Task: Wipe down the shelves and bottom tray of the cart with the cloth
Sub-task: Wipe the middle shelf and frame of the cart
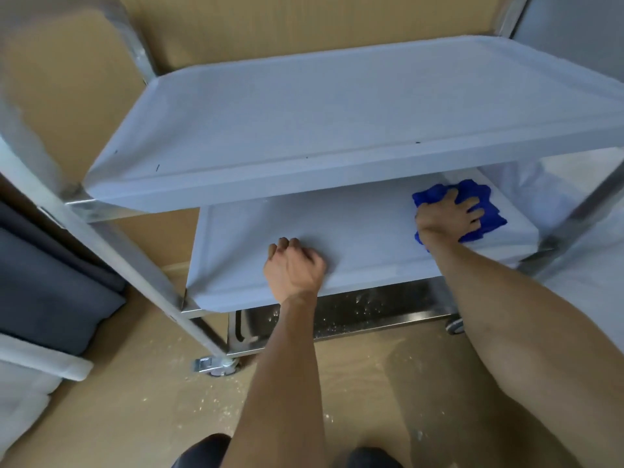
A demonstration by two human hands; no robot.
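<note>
A metal cart has white shelves. The upper shelf (337, 113) fills the middle of the view. On the lower shelf (364, 231) lies a crumpled blue cloth (491, 219) near the right end. My right hand (445, 214) presses flat on the cloth with its fingers spread. My left hand (293, 268) rests on the lower shelf near its front edge, fingers curled under, holding nothing. Below, the steel bottom tray (371, 315) shows white specks and is mostly hidden by the shelf and my arms.
The cart's steel post (135, 265) slants down to a locking caster (216, 364) on the dusty tan floor; another wheel (454, 325) sits at the right. Dark grey cushions (50, 282) and a white frame (40, 359) lie at the left. My knees show at the bottom edge.
</note>
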